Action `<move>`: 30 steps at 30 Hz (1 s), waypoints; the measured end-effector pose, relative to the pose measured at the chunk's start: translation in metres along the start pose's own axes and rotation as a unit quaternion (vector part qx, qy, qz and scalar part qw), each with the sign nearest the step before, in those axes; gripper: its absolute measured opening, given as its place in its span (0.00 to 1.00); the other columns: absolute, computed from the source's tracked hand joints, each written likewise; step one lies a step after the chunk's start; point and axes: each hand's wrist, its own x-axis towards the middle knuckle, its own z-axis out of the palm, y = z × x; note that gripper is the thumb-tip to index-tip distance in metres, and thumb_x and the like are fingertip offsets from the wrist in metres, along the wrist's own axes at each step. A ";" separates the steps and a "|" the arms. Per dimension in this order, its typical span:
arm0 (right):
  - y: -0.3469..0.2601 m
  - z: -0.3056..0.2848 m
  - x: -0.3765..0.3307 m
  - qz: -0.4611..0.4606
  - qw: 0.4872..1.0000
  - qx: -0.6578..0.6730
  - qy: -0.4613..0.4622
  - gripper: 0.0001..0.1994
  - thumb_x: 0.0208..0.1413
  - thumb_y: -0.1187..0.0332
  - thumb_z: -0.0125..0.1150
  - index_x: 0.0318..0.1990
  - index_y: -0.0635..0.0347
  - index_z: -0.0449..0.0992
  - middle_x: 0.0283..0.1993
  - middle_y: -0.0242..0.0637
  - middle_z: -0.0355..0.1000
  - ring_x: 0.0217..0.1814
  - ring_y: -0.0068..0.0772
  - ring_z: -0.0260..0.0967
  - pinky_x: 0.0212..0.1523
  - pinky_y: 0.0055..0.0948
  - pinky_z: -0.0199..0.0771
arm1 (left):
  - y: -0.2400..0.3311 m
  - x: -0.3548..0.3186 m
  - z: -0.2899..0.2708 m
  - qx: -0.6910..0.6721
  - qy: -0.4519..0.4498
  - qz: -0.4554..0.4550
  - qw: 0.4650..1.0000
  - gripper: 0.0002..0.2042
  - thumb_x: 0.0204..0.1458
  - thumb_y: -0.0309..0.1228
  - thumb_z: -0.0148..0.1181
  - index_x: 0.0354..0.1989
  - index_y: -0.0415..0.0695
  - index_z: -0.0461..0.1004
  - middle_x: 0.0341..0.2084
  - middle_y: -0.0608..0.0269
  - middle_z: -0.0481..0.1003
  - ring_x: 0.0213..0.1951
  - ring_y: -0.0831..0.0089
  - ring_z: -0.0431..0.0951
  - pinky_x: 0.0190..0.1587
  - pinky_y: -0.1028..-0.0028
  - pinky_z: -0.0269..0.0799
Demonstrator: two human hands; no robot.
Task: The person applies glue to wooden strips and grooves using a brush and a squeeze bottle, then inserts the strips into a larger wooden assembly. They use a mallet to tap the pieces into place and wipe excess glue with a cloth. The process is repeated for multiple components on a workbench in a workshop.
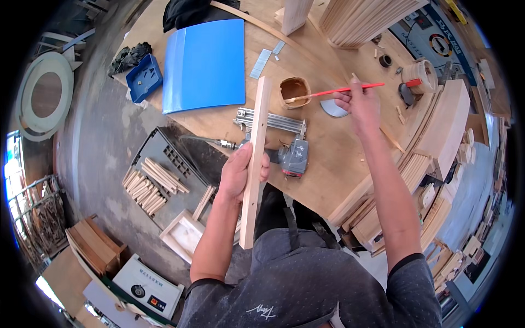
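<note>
My left hand is closed around a pale wooden strip, held upright with small holes along its face. Between the fingers of my right hand is a thin red brush. Its pale tip is in the mouth of a brown glue pot on the workbench. Behind the strip lies a grey nail gun, partly hidden, with a hose fitting at its left. A pale round-edged piece lies under my right hand.
On the workbench are a blue folder, a blue tray, staple strips and stacked wooden slats. A white bucket and long timber stand at right. Left and below, a grey cart carries wooden sticks.
</note>
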 end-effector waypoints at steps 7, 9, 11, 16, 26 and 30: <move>0.011 -0.024 0.017 0.041 0.990 0.132 -0.022 0.09 0.68 0.67 0.58 0.41 0.66 0.71 0.38 0.43 0.76 0.38 0.35 0.81 0.38 0.29 0.88 | 0.005 0.007 0.009 -0.143 -0.002 0.011 0.990 0.27 0.69 0.48 0.49 0.64 0.37 0.66 0.32 0.62 0.72 0.26 0.74 0.69 0.25 0.79 0.67; 0.013 -0.031 0.019 0.052 0.985 0.158 -0.046 0.06 0.67 0.70 0.59 0.40 0.65 0.72 0.39 0.44 0.76 0.40 0.36 0.80 0.40 0.30 0.88 | 0.005 0.011 0.007 -0.100 0.032 0.011 0.994 0.27 0.69 0.48 0.50 0.64 0.37 0.66 0.33 0.62 0.73 0.27 0.74 0.70 0.24 0.78 0.67; 0.015 -0.036 0.017 0.062 0.981 0.176 -0.055 0.04 0.66 0.73 0.59 0.40 0.64 0.72 0.40 0.45 0.76 0.42 0.38 0.80 0.43 0.31 0.89 | 0.007 0.012 0.008 -0.086 0.044 0.013 0.995 0.26 0.70 0.47 0.48 0.65 0.38 0.65 0.32 0.62 0.74 0.28 0.72 0.74 0.25 0.77 0.72; 0.016 -0.049 0.017 0.099 0.958 0.241 -0.118 0.03 0.65 0.76 0.57 0.42 0.65 0.72 0.43 0.47 0.76 0.47 0.42 0.79 0.50 0.36 0.87 | 0.011 0.013 0.018 -0.169 0.037 -0.005 0.985 0.25 0.70 0.47 0.47 0.66 0.40 0.64 0.32 0.62 0.71 0.30 0.72 0.73 0.27 0.75 0.76; 0.010 -0.055 0.014 0.102 0.946 0.264 -0.155 0.04 0.65 0.77 0.58 0.44 0.65 0.74 0.49 0.49 0.78 0.52 0.45 0.79 0.54 0.37 0.86 | 0.007 0.014 0.024 -0.050 0.033 0.027 0.998 0.28 0.71 0.48 0.43 0.66 0.36 0.62 0.32 0.61 0.70 0.29 0.73 0.69 0.29 0.73 0.70; -0.003 -0.052 0.012 0.085 0.948 0.264 -0.157 0.04 0.65 0.76 0.58 0.45 0.64 0.75 0.48 0.48 0.78 0.50 0.44 0.80 0.52 0.35 0.86 | 0.005 0.014 0.026 0.005 0.062 0.035 0.997 0.24 0.71 0.45 0.45 0.64 0.37 0.66 0.31 0.61 0.71 0.26 0.73 0.70 0.26 0.74 0.71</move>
